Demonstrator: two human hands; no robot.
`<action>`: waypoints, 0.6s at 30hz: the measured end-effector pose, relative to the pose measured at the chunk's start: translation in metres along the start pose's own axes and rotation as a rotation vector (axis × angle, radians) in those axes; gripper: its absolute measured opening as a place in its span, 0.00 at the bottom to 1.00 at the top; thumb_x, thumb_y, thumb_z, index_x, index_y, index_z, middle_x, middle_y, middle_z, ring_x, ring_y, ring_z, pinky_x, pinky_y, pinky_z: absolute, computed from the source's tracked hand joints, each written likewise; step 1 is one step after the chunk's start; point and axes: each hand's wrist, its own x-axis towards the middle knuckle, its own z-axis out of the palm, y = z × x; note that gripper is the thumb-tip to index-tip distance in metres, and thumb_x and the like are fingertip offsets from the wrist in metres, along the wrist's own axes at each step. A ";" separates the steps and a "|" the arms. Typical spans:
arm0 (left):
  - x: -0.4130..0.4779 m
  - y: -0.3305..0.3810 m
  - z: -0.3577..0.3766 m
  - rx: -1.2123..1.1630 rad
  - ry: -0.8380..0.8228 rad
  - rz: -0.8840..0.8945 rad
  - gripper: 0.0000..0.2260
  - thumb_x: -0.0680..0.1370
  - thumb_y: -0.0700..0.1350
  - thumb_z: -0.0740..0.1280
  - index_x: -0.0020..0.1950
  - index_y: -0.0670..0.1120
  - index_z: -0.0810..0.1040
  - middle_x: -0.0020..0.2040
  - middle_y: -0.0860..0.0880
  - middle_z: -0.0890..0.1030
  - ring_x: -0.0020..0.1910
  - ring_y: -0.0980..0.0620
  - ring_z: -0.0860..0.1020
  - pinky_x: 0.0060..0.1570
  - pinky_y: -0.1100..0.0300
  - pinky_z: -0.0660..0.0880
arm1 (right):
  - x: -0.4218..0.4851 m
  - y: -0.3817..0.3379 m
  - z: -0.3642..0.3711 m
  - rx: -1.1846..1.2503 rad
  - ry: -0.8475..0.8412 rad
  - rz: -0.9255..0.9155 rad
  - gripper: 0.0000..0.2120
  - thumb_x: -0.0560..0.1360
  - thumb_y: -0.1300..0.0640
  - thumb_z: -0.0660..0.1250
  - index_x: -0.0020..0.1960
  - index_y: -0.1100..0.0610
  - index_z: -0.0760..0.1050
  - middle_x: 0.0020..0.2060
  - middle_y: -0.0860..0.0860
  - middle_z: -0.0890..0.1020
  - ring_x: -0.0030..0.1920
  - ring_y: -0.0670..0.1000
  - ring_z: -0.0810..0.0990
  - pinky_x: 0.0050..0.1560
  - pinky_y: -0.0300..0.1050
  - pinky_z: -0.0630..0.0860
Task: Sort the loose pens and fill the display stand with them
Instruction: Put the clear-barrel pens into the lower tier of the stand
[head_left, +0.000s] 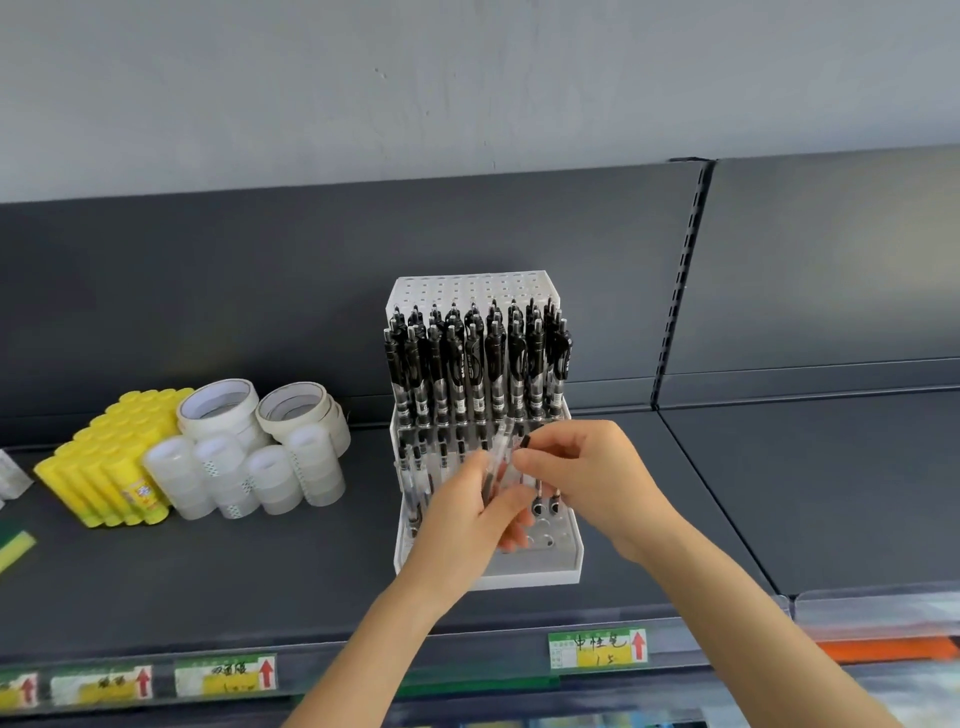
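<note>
Yellow glue sticks (104, 467) lie stacked at the left of the dark shelf (779, 493), with tape rolls (249, 457) piled just beside them on the right. The white stand (524, 574) sits at centre, its stepped top drilled with holes. Black pens (467, 369) stand upright in rows across its upper tiers, and a few clear ones stand in the lower tier. The left hand (467, 514) is raised in front of the stand's lower tier, its grip curled round a small bunch of loose pens (493, 470) with clear barrels, held roughly upright. The right hand (587, 467) meets it from the right. Its grip is narrow, with thumb and forefinger pinching the upper end of one pen of the bunch near a dark tip. How many pens the bunch holds cannot be told, as the barrels are blurred. A price label (597, 649) with a red arrow is fixed to the shelf's front edge, below the right forearm.
</note>
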 end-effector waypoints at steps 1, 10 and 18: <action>0.000 -0.001 0.000 -0.002 0.005 0.014 0.07 0.80 0.45 0.63 0.50 0.41 0.73 0.36 0.47 0.82 0.33 0.50 0.81 0.36 0.59 0.79 | 0.000 0.001 -0.004 0.024 0.027 0.020 0.08 0.74 0.59 0.70 0.37 0.60 0.80 0.26 0.52 0.75 0.25 0.46 0.67 0.27 0.36 0.65; 0.003 -0.009 -0.008 0.356 0.325 0.129 0.17 0.79 0.55 0.59 0.35 0.45 0.67 0.26 0.51 0.66 0.25 0.54 0.65 0.29 0.62 0.64 | 0.003 0.001 -0.029 -0.168 0.321 -0.090 0.08 0.76 0.57 0.66 0.40 0.57 0.80 0.30 0.50 0.81 0.32 0.52 0.78 0.31 0.39 0.72; 0.001 0.000 -0.002 0.237 0.382 0.124 0.15 0.80 0.56 0.51 0.41 0.47 0.64 0.29 0.53 0.64 0.27 0.57 0.64 0.28 0.64 0.62 | 0.018 0.027 0.003 -0.409 0.257 -0.176 0.12 0.76 0.57 0.65 0.36 0.61 0.74 0.26 0.54 0.74 0.27 0.49 0.64 0.31 0.45 0.68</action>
